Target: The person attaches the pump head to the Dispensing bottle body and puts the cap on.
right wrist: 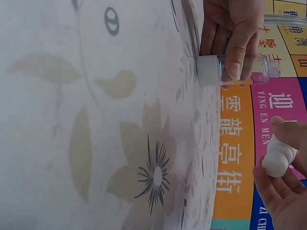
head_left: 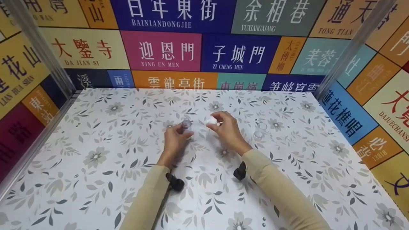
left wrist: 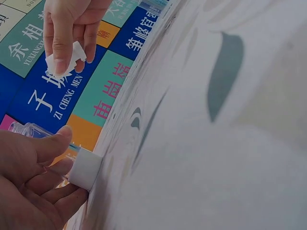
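My left hand [head_left: 174, 139] holds a small clear bottle [head_left: 187, 123] upright near the middle of the table. The thumb and fingers are around its clear body. In the left wrist view its lower end is a white cylindrical base [left wrist: 86, 168] at the table surface. The bottle's narrow open neck [right wrist: 274, 68] points up in the right wrist view. To the right and above the table, my right hand [head_left: 228, 129] pinches a small white plastic piece [head_left: 212, 120] between thumb and fingers. That piece has a rounded end [right wrist: 275, 164] and is apart from the bottle.
Clear transparent pieces, one ring-like [head_left: 262, 126] and another just below it [head_left: 258, 134], lie right of my right hand. The table [head_left: 127, 185] has a floral cover. Panels [head_left: 161, 51] with lettering stand behind it and at both sides.
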`<state>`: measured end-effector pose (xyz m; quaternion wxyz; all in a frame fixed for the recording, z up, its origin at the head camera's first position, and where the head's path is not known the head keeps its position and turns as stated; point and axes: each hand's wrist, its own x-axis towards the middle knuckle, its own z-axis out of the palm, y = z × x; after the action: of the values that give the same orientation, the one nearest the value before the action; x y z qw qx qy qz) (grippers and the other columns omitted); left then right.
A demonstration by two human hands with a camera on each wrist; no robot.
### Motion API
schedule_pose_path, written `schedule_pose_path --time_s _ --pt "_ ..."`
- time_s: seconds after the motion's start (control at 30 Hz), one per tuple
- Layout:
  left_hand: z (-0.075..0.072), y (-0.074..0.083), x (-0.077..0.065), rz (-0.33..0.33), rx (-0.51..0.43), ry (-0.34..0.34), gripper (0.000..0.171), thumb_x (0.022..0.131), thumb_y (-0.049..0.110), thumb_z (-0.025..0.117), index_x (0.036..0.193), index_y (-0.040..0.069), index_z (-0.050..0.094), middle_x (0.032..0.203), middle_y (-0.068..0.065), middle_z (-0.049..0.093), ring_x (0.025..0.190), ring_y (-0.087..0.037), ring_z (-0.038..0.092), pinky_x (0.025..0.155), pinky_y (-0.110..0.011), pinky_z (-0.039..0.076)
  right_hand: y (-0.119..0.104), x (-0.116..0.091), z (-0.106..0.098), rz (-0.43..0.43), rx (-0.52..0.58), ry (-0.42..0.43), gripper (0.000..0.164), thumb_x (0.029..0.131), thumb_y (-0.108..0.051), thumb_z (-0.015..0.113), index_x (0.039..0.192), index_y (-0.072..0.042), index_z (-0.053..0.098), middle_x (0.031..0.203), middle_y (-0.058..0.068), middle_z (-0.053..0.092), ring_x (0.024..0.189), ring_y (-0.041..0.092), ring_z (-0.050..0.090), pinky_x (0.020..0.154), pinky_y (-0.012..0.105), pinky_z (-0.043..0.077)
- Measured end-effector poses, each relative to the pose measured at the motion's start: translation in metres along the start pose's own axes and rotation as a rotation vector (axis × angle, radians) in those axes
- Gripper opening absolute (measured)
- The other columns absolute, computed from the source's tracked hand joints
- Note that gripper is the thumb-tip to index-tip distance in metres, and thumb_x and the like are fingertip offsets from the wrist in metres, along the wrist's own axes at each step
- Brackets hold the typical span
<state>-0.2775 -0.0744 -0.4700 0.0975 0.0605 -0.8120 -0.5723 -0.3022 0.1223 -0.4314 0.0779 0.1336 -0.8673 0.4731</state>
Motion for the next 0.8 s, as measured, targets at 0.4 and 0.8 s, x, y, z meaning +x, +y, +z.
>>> schedule_pose_path --time_s 0.4,0.8 --pt "0.0 -0.001 0.0 0.003 -0.015 -0.005 0.03 0.081 0.009 0.079 0.108 -0.003 0.074 0.101 -0.019 0.075 0.092 -0.025 0.065 0.088 -0.038 0.052 -0.009 0.0 0.004 -0.023 -0.025 0.032 0.037 0.086 -0.016 0.078 0.116 -0.005 0.062 0.114 0.012 0.07 0.105 0.025 0.065 0.089 0.039 0.052" --pt "0.0 0.001 -0.001 -0.055 -0.106 -0.048 0.036 0.083 0.007 0.077 0.117 0.0 0.07 0.11 -0.018 0.074 0.097 -0.024 0.067 0.09 -0.036 0.054 -0.015 0.001 0.008 -0.136 -0.026 0.044 0.03 0.088 -0.012 0.075 0.115 -0.003 0.066 0.114 0.013 0.068 0.106 0.027 0.064 0.094 0.041 0.054"
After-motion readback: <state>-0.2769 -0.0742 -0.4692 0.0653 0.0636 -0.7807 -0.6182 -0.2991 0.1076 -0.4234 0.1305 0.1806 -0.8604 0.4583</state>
